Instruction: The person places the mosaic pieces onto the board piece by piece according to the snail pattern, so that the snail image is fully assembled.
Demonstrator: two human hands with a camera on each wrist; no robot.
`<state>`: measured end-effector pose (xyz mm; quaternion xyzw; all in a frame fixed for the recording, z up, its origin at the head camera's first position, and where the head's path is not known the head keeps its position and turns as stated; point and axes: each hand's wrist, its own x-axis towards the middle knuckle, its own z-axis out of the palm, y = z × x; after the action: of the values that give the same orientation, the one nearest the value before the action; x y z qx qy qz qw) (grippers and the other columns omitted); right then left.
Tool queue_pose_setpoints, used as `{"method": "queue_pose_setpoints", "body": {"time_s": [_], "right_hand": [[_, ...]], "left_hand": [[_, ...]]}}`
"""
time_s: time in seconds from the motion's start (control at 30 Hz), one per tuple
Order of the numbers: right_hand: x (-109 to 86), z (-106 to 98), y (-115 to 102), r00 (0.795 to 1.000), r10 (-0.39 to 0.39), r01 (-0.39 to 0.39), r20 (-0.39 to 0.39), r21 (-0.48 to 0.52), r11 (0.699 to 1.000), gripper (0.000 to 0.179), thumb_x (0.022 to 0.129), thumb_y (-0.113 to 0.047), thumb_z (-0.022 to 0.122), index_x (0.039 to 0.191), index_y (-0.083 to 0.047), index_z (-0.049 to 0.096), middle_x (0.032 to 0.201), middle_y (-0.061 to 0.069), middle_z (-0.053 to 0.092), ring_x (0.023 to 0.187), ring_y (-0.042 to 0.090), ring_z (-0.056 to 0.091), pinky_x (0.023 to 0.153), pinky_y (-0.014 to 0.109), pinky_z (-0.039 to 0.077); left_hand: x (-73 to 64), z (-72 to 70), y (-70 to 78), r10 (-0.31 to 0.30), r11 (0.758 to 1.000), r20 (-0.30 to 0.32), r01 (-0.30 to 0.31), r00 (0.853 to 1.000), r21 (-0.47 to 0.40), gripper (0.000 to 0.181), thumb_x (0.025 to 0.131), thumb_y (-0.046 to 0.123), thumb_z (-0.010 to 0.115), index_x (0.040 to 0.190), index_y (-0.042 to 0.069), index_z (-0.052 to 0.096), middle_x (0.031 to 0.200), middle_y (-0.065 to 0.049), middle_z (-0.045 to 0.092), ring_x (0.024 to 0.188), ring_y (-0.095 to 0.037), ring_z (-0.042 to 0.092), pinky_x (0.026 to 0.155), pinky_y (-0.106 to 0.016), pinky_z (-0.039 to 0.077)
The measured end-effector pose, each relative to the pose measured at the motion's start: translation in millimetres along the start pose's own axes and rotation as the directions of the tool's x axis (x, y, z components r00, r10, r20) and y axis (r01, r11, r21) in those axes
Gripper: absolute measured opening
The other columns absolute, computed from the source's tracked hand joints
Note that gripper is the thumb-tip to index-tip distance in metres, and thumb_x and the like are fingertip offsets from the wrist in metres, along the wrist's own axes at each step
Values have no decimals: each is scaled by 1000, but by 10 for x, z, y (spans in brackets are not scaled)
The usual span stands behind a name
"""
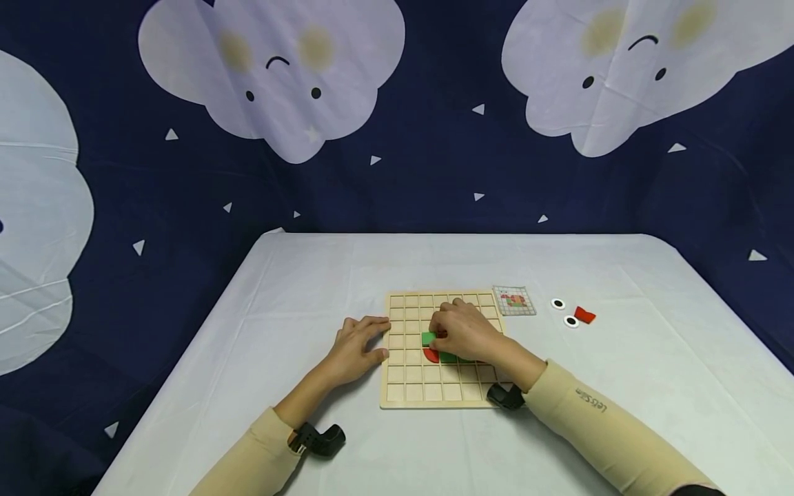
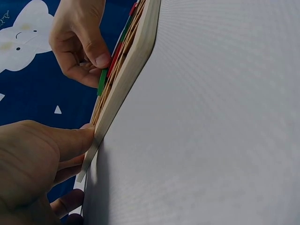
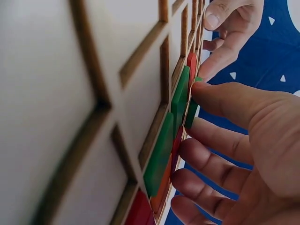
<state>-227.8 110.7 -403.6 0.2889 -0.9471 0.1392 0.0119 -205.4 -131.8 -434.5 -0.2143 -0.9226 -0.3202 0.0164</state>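
Note:
A pale wooden grid board (image 1: 414, 393) lies on the white table. My right hand (image 1: 465, 329) is over its middle and pinches a green square tile (image 3: 191, 112) between thumb and index finger. Right beside that tile, a red rounded piece (image 1: 431, 355) and a green tile (image 1: 448, 357) sit in the grid. In the right wrist view, another green tile (image 3: 159, 154), an orange piece (image 3: 161, 187) and a red piece (image 3: 139, 208) show too. Along the board's left edge rests my left hand (image 1: 356, 350), its thumb and fingertips touching the rim. The right hand covers some pieces in the head view.
A small picture card (image 1: 514, 301) with a grid pattern lies by the board's far right corner. Farther right are two white discs with black centres, one upper disc (image 1: 557, 304) and one lower disc (image 1: 571, 321), next to a red notched piece (image 1: 584, 315).

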Motion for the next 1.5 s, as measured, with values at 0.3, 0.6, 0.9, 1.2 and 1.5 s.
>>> {"method": "queue_pose_setpoints", "body": {"time_s": [0.3, 0.6, 0.9, 1.2, 1.5], "right_hand": [[4, 7, 1, 1000, 8, -8, 10, 7, 1000, 17, 78, -31, 75, 89, -18, 71, 84, -5, 60, 74, 14, 40, 66, 27, 30], [-74, -72, 68, 999, 2, -2, -34, 15, 1000, 25, 78, -33, 75, 96, -17, 71, 91, -3, 63, 80, 15, 46, 70, 31, 35], [-326, -286, 508, 986, 114, -112, -124, 29, 993, 29, 78, -28, 73, 101, -10, 71, 90, 1, 63, 86, 20, 50, 76, 37, 39], [-705, -476, 1132, 944, 298, -293, -139, 57, 955, 33, 83, -26, 68, 108, -5, 67, 99, 13, 63, 93, 30, 51, 77, 44, 37], [-997, -550, 1607, 901, 403, -397, -160, 68, 915, 38, 83, -25, 67, 111, 1, 65, 101, 21, 61, 93, 36, 50, 73, 46, 37]], "left_hand": [[-1, -1, -2, 3, 1000, 0, -3, 1000, -8, 49, 83, 20, 69, 129, 9, 57, 138, 0, 53, 99, -18, 39, 83, -35, 27], [-6, 0, 1, 3, 1000, 5, -3, 1000, -10, 49, 84, 21, 68, 130, 10, 57, 139, 0, 52, 99, -17, 39, 84, -35, 27], [1, 0, 1, -3, 1000, 5, 3, 1000, -10, 49, 84, 21, 69, 130, 10, 57, 139, 0, 52, 99, -17, 39, 85, -35, 27], [-1, 6, -5, -6, 1000, 3, 6, 1000, -16, 49, 84, 21, 69, 129, 9, 57, 139, 0, 52, 100, -18, 39, 84, -35, 27], [4, 5, -10, -7, 1000, 3, 7, 1000, -19, 49, 84, 20, 69, 129, 9, 57, 138, 0, 52, 102, -19, 39, 85, -35, 27]]}}
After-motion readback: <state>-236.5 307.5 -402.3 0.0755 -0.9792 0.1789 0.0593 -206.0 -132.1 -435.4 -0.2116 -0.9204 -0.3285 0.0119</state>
